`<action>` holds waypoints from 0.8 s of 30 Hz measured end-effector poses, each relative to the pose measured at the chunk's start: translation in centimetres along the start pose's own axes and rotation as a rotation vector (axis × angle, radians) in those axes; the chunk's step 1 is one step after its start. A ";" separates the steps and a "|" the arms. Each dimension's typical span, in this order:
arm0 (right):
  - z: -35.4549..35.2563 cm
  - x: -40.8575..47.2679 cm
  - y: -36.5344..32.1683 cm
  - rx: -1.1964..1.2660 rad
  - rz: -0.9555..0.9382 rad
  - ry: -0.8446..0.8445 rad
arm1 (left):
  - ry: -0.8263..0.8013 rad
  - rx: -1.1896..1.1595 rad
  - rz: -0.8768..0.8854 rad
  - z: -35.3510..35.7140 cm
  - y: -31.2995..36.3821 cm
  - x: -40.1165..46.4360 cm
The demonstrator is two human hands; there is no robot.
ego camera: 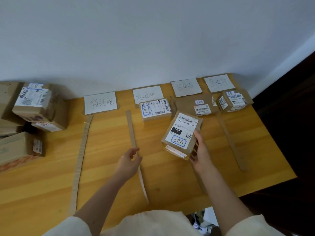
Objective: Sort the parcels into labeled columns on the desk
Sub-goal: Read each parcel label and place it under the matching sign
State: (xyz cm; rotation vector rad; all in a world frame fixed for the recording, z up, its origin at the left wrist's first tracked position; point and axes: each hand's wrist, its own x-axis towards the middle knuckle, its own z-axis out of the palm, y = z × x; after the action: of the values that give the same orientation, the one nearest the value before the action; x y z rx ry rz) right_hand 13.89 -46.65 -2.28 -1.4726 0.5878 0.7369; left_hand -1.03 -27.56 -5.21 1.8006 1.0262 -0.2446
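My right hand (200, 151) grips the right side of a small cardboard parcel (181, 133) with a white shipping label, held tilted above the desk in front of the third column. My left hand (130, 160) hovers over the desk with relaxed fingers and holds nothing. Four handwritten column labels stand along the wall: first (100, 103), second (148, 94), third (186, 87), fourth (219, 83). One parcel (156, 108) lies in the second column, a flat one (196, 104) in the third, and a small box (232, 101) in the fourth.
Unsorted parcels are stacked at the desk's left end (34, 106), with more boxes (18, 147) below them. Cardboard strips (81, 150) (134, 145) (230, 140) divide the wooden desk (105, 167) into columns. The desk's right edge drops into a dark area.
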 end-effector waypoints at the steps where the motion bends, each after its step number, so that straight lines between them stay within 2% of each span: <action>1: -0.8 0.4 -0.3 0.015 -0.003 0.018 | -0.015 0.012 0.012 0.6 0.6 0.1; 8: -4.8 3.0 -1.9 0.246 0.049 0.180 | -0.048 0.060 0.035 3.0 2.8 0.2; 11: -5.5 4.1 -2.3 0.323 0.065 0.188 | -0.040 0.077 0.020 3.5 3.1 0.1; 19: -5.4 5.7 -3.4 0.346 0.068 0.184 | -0.025 0.136 -0.007 4.0 3.3 0.2; 24: -5.3 5.9 -3.8 0.342 0.078 0.195 | 0.046 0.187 -0.055 3.6 2.7 0.2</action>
State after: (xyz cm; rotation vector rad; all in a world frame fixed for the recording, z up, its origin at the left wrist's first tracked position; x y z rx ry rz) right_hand 21.01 -51.24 -4.36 -1.2148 0.8794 0.5243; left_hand 2.09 -30.80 -5.21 1.9553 1.1175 -0.3443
